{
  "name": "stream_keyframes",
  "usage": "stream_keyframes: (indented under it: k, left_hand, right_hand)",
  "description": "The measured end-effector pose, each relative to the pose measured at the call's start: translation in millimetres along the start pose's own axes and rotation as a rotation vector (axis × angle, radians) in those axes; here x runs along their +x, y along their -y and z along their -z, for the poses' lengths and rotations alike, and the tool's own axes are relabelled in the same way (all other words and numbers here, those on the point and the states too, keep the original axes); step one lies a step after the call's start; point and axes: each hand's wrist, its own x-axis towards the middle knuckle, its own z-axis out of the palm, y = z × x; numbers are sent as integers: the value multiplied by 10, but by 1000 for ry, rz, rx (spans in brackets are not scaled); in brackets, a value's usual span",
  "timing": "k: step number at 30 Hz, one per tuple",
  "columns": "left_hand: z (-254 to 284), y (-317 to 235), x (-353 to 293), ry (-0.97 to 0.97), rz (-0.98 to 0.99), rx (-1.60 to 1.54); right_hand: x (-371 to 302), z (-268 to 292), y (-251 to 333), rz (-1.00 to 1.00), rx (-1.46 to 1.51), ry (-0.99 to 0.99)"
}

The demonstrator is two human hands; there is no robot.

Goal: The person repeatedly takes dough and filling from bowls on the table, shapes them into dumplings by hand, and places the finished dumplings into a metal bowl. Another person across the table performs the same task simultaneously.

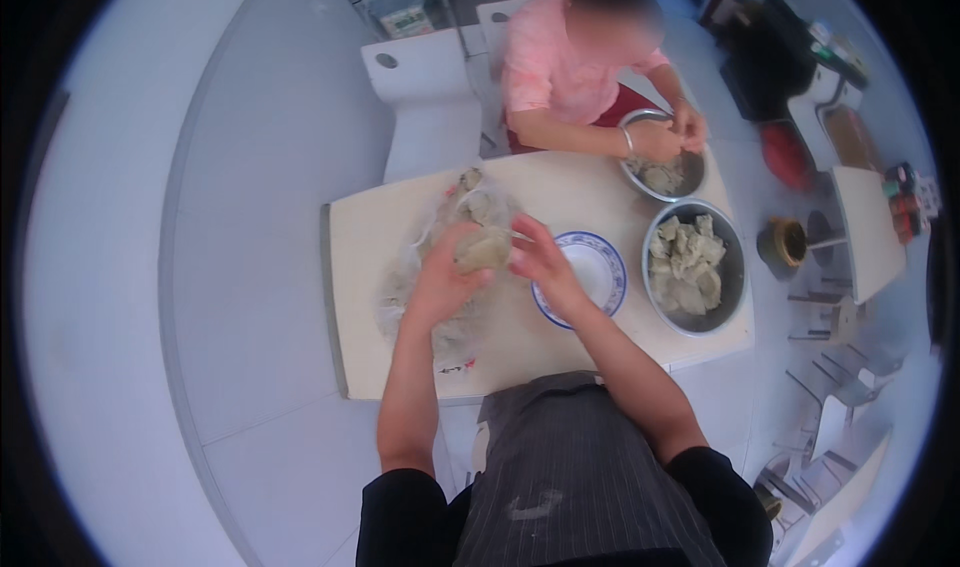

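Observation:
My left hand (pixel 440 279) is closed around a pale grey-green, soft, rounded piece (pixel 482 251), held above the table. Beside the piece, my right hand (pixel 548 267) has its fingers bent together, with a thin whitish bit (pixel 520 234) at the fingertips that is too small to name. Below my left hand lies a clear plastic bag (pixel 400 312) with greyish clumps in it. A white bowl with a blue patterned rim (pixel 622 285) stands under my right hand. To its right, a large metal bowl (pixel 738 292) holds several pale, soft, folded pieces.
Across the cream table (pixel 560 192), a person in a pink top (pixel 540 67) works with both hands over a second metal bowl (pixel 668 197) of greyish bits. A white chair (pixel 430 107) stands behind the table's far edge. More tables and stools are at the right.

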Motion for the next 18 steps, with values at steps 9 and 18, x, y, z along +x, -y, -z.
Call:
stream_keyframes:
  k: [9, 18]
  left_hand:
    - [-1252, -280, 41, -172, 200, -393]
    - [-1984, -412, 9, -498, 178, -371]
  right_hand:
    - [28, 468, -306, -76, 437, -576]
    - [-249, 693, -451, 12, 381, -593]
